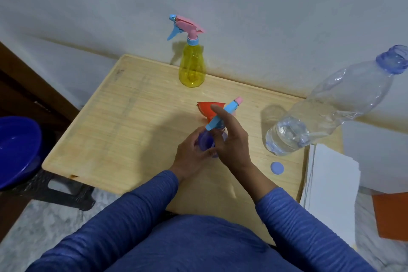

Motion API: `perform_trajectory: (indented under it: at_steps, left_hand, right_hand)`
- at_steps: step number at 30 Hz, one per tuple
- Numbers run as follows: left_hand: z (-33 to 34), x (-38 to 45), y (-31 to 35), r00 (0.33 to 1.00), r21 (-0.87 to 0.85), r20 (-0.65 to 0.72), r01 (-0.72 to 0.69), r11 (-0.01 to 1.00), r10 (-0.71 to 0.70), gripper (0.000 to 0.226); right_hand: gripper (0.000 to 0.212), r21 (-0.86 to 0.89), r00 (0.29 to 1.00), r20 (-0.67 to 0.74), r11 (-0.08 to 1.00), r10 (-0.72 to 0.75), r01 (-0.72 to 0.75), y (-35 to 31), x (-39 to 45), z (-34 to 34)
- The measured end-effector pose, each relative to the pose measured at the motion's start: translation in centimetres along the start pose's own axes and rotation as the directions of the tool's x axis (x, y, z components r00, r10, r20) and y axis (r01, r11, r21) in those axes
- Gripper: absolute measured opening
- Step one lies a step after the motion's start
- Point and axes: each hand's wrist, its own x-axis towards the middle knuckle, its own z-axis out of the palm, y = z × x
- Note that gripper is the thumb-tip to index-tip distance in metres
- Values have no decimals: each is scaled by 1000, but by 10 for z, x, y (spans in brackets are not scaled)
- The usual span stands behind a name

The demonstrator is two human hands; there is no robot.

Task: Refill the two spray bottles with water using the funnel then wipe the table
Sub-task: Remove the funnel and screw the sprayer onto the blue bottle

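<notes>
Your blue sleeves (141, 212) fill the bottom of the view, both forearms reaching over the near edge of the wooden table (123, 130). Your left hand (192, 154) is wrapped around the body of the purple spray bottle (206, 142), which sits low at the middle of the table. Your right hand (231, 139) grips the neck just under the blue-and-pink trigger head (223, 115), with the index finger raised and pointing away from you; whether the head is screwed on or loose you cannot tell from here.

Just behind your hands, partly hidden by the finger and the trigger head, the orange funnel (206, 109) lies on the table. Farther back, near the wall, the yellow spray bottle (192, 66) stands upright with its pink-and-blue trigger head (185, 26) on — well apart from the purple one.

To your right, the clear plastic water bottle (326, 108) stands uncapped near the table's right edge, with water only in its lowest part. Its blue cap (277, 168) lies flat on the table, close in front of it. A stack of white paper towels (331, 185) rests at the table's right edge, beside the bottle's base.

Off the table to your left sits a dark blue basin (15, 150).
</notes>
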Motion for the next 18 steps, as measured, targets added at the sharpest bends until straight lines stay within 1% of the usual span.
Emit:
perform_trajectory:
  at_steps: [2, 5, 7, 9, 10, 12, 15, 18]
  left_hand:
    - [0, 0, 1, 1000, -7, -8, 7, 1000, -7, 62]
    - [0, -1, 3, 1000, -8, -3, -13, 1000, 13, 67]
    - [0, -2, 2, 1000, -20, 8, -12, 1000, 12, 74]
    - [1, -2, 1, 1000, -25, -1, 2, 1000, -2, 72]
    - [2, -2, 0, 1000, -18, -11, 0, 1000, 0, 71]
    - [2, -1, -2, 1000, -12, -17, -13, 1000, 13, 70]
    - [2, -2, 1, 999, -24, -16, -30, 999, 29, 64]
    - [-2, -5, 4, 998, -9, 19, -53, 999, 53, 64]
  right_hand:
    - [66, -29, 1000, -20, 1000, 9, -10, -3, -1, 3]
    - [72, 13, 997, -39, 998, 67, -67, -5, -3, 2]
    - [75, 13, 988, -108, 994, 109, -108, -4, -8, -1]
    - [82, -110, 972, -218, 988, 84, -110, 0, -9, -3]
    - [87, -179, 968, -243, 978, 63, -108, 3, -8, -3]
    - [91, -232, 976, -211, 966, 62, -112, 7, -5, -3]
    - [89, -146, 995, -94, 988, 42, -56, 8, 2, 2]
    - [84, -117, 999, -31, 993, -27, 23, 11, 9, 1]
